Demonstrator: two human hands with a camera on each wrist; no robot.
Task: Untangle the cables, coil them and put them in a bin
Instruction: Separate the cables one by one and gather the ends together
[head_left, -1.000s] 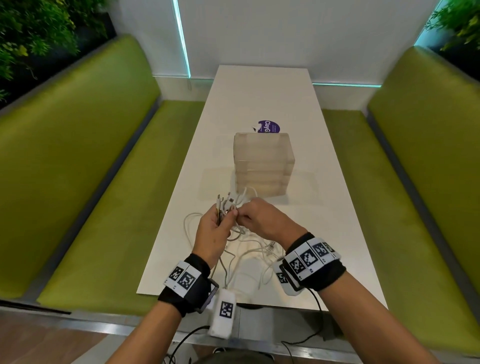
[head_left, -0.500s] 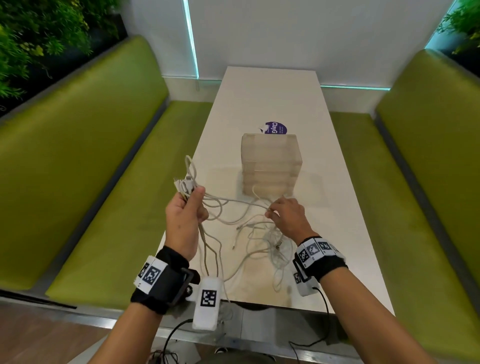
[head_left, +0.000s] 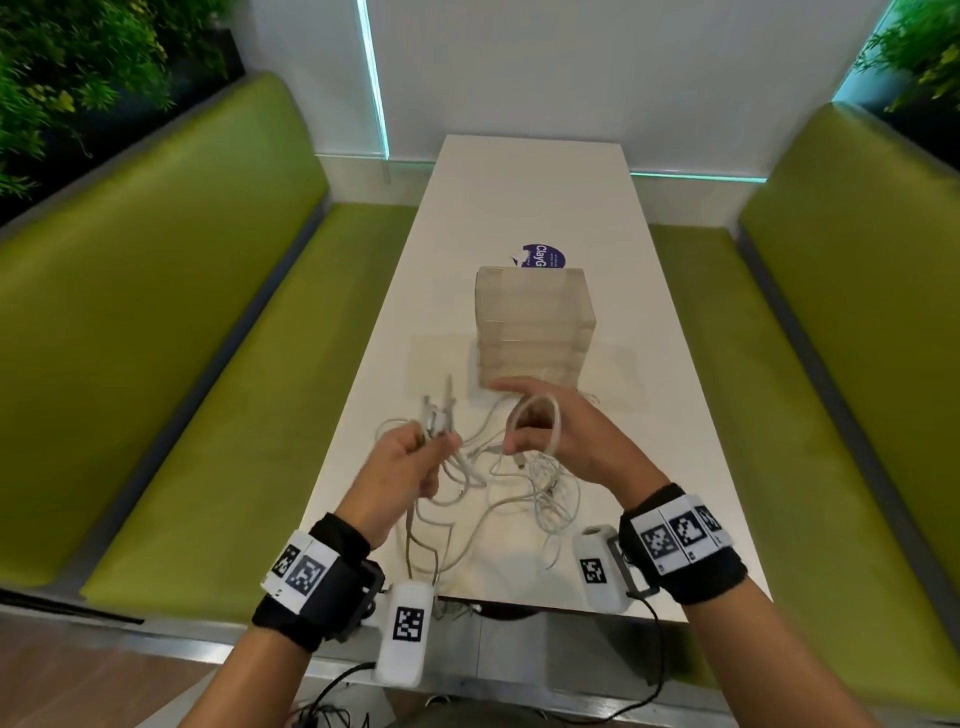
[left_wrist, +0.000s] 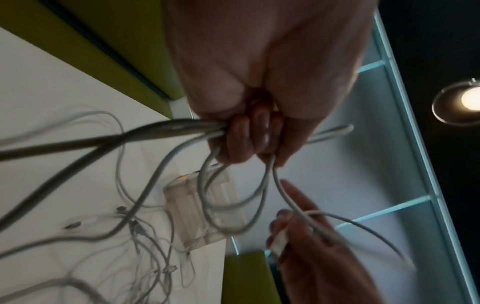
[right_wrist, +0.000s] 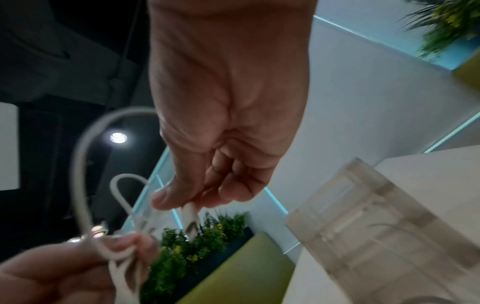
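Several white cables (head_left: 519, 488) lie tangled on the near end of the white table (head_left: 535, 197). My left hand (head_left: 431, 447) grips a bundle of their ends, and the connectors (head_left: 439, 410) stick up above my fist. In the left wrist view my fingers (left_wrist: 246, 139) curl round several strands. My right hand (head_left: 509, 415) is just to the right, raised above the tangle, with one cable loop (head_left: 537, 421) curving over it. In the right wrist view its thumb and fingers pinch a white connector (right_wrist: 189, 218). The clear plastic bin (head_left: 535, 327) stands right behind both hands.
Green bench seats (head_left: 182, 338) run along both sides of the narrow table. A purple round sticker (head_left: 543, 255) lies behind the bin. The table's near edge (head_left: 519, 605) is just under my wrists, and some strands hang over it.
My left hand came back down and to the right with its bundle. My right hand lifted off the tangle and now holds one cable in a loop.
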